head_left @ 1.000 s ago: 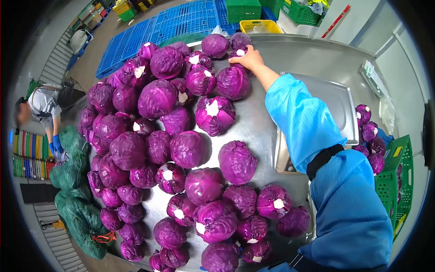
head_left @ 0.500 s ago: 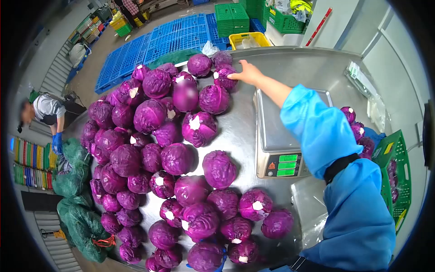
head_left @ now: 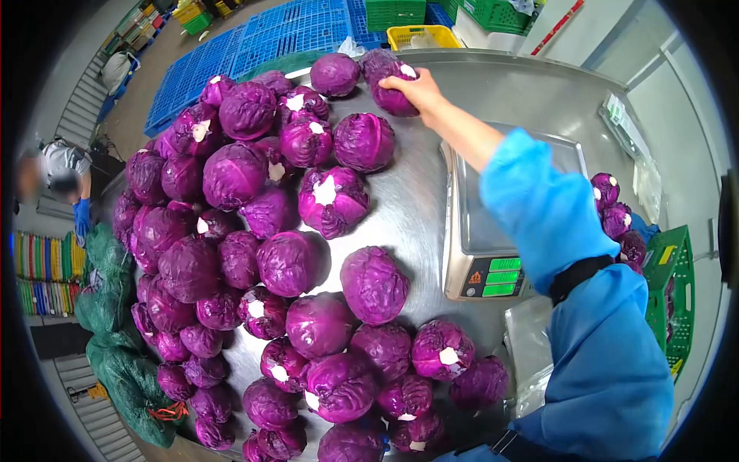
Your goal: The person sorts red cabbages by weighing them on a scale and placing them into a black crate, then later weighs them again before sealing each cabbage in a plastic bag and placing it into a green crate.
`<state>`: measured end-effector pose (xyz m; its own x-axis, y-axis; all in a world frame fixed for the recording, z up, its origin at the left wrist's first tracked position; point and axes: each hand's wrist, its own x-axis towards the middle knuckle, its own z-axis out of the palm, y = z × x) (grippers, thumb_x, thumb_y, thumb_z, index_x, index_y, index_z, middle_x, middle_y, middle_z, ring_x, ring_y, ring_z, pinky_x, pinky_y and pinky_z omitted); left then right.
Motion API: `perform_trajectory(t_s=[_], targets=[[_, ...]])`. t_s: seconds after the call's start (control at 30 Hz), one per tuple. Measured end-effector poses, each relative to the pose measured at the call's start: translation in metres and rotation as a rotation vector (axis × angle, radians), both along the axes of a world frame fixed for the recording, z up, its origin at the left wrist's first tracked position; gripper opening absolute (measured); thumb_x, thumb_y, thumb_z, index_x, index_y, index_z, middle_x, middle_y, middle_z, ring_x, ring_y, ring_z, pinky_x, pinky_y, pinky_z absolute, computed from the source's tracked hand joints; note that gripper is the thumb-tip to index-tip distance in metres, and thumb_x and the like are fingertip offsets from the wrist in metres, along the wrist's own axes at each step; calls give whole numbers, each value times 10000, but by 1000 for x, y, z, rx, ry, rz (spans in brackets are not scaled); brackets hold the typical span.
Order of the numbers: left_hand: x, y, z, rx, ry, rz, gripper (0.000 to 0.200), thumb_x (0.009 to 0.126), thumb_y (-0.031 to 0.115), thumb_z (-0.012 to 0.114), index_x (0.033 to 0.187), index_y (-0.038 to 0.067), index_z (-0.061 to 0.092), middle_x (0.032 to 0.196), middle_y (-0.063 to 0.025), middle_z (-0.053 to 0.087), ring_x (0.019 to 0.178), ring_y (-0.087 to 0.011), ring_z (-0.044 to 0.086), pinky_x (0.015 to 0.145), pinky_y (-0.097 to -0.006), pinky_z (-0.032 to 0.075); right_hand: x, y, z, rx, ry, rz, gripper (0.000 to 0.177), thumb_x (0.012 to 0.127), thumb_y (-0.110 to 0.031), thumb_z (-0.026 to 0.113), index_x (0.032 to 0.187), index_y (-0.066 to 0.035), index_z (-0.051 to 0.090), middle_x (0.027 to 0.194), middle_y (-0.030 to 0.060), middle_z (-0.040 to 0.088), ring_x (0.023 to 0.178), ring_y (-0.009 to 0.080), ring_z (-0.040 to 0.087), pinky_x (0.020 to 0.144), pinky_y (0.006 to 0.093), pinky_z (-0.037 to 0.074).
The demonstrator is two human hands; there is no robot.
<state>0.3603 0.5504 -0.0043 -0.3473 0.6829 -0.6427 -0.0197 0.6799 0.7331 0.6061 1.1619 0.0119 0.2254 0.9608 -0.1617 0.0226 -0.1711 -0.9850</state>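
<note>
My bare right hand (head_left: 419, 91) is at the far edge of the metal table, its fingers round a red cabbage (head_left: 391, 96) with a white cut stem. Another dark cabbage (head_left: 377, 63) is just behind it. At the bottom edge, small bits of blue, apparently my gloved left hand (head_left: 386, 443), show beside a cabbage (head_left: 350, 444); its fingers are hidden. Many red cabbages cover the left and middle of the table, and one larger cabbage (head_left: 375, 285) lies left of the scale (head_left: 483, 279). My right sleeve passes over the scale's tray.
A green crate (head_left: 668, 296) and more cabbages (head_left: 617, 219) are on the right. Plastic bags (head_left: 530, 358) lie below the scale. Blue pallets (head_left: 285, 42) and a yellow crate (head_left: 423, 36) are beyond the table. At left are green net sacks (head_left: 127, 377) and a co-worker (head_left: 65, 165).
My right hand has closed round the far cabbage and shifted it slightly right. The view has moved, and less of my left glove shows at the bottom.
</note>
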Motion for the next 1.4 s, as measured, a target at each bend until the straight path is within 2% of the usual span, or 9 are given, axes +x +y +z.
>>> perform_trajectory(t_s=[0.27,0.5,0.63,0.83,0.9,0.97,1.03,1.17,1.4], targets=[[-6,-10,1,91,-22,-55,591,953,411,464,1461,133,345,1417,-82,467,1306,-276,439,1066,-481,374,140,-196,86,342,-832,423,940,563,-305,875,1357,-46,445,1299,198,493,1269,344,463,1079,405,381],[-28,-63,-1,430,-75,-224,577,966,402,454,1464,134,341,1418,-82,467,1301,-277,444,1056,-479,387,193,-261,86,225,-773,380,1117,619,-428,876,1478,-22,289,1464,239,331,1376,371,341,1146,400,291],[-29,-98,54,643,-1315,473,495,1022,334,396,1497,240,297,1422,-131,483,975,-297,592,766,-453,527,247,-278,130,236,-502,-68,924,754,-439,786,1449,-18,347,1442,217,405,1312,321,438,1087,416,363],[-14,-192,103,473,41,79,488,1008,342,423,1481,272,325,1419,-174,469,923,-318,593,744,-434,514,239,-297,107,167,-488,319,934,722,-517,779,1454,-96,379,1437,205,408,1314,338,431,1084,461,365],[-9,-221,108,637,-550,521,524,997,379,425,1491,254,304,1453,-153,444,1042,-309,574,833,-422,492,209,-281,87,312,-643,344,979,663,-525,808,1443,-96,400,1438,228,395,1334,378,397,1100,477,345],[3,-252,127,600,-94,427,562,923,301,515,1451,192,361,1435,-133,469,1149,-300,548,935,-412,452,179,-257,65,397,-852,349,981,620,-491,835,1419,-92,430,1430,234,403,1314,387,416,1091,456,362],[19,-267,160,11,1277,-249,611,783,109,694,1361,88,496,1365,-117,544,1245,-291,512,1051,-401,394,162,-251,63,378,-905,366,973,543,-407,872,1371,-85,476,1403,218,449,1272,377,462,1067,431,394],[14,-348,164,-105,1467,-84,579,780,385,742,1289,162,578,1234,-124,625,1227,-324,533,1091,-461,358,162,-217,72,132,-642,360,857,615,-441,859,1288,-3,560,1213,146,632,1077,263,630,901,349,511],[-21,-487,106,973,-650,1609,650,885,586,527,1406,207,440,1438,-95,467,1318,-324,447,1056,-558,391,116,-416,90,-305,715,458,565,950,-454,544,1385,-105,450,1373,85,513,1261,266,501,1061,447,423]])
